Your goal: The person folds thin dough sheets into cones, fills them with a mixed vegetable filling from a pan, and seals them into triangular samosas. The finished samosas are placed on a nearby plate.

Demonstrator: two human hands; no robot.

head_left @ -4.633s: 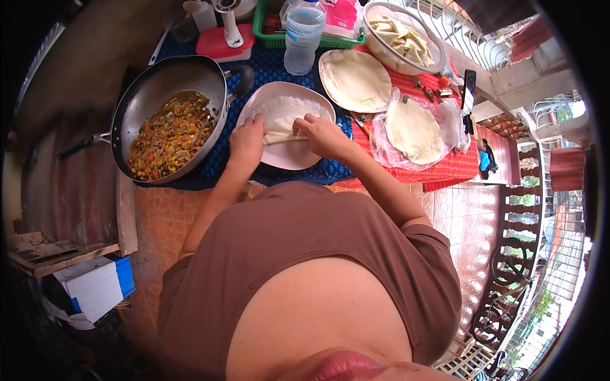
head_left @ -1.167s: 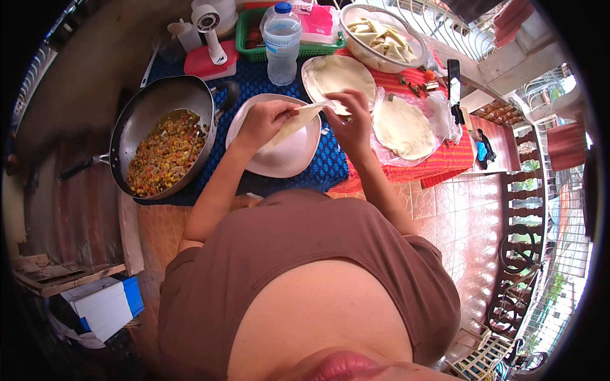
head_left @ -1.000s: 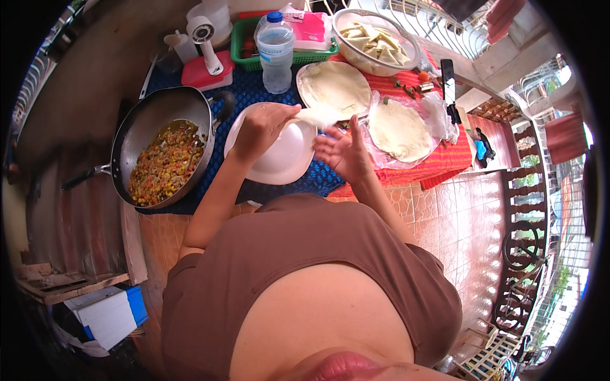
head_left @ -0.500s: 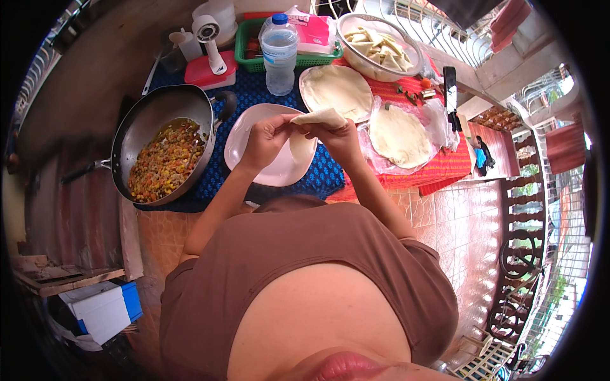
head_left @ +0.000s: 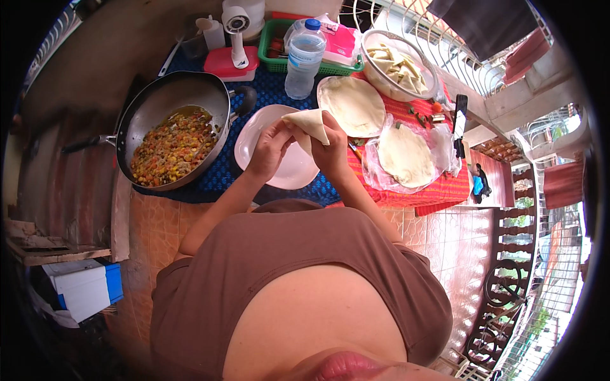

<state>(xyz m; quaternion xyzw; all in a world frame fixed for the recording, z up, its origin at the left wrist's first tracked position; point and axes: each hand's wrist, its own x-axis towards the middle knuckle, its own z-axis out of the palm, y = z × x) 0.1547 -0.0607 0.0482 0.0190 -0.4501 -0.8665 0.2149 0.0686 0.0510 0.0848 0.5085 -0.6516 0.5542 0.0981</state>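
Observation:
My left hand (head_left: pixel 271 151) and my right hand (head_left: pixel 332 147) both pinch a pale dough wrapper (head_left: pixel 310 123), folded into a pointed cone-like shape. They hold it up over a pinkish-white plate (head_left: pixel 253 133). Whether anything is inside the fold cannot be seen. Left of the plate stands a deep frying pan (head_left: pixel 136 114) with a cooked mix of diced vegetables (head_left: pixel 175 149) and some oily liquid. Round flat wrappers (head_left: pixel 351 106) lie stacked beyond my right hand. Nearer the right side, another round stack of wrappers (head_left: pixel 405 155) rests on clear plastic.
At the back right, a clear bowl (head_left: pixel 381 84) holds several folded triangular pieces. A water bottle (head_left: pixel 305 66) stands before a green basket (head_left: pixel 276 65). A white handheld fan (head_left: pixel 238 38) rests by a red-lidded box (head_left: pixel 219 61). A knife (head_left: pixel 459 120) lies near the table's right edge.
The folded wrapper has turned from lying nearly level to a more upright cone with its tip downward. My right hand has shifted its grip along its side. The whole view has shifted slightly.

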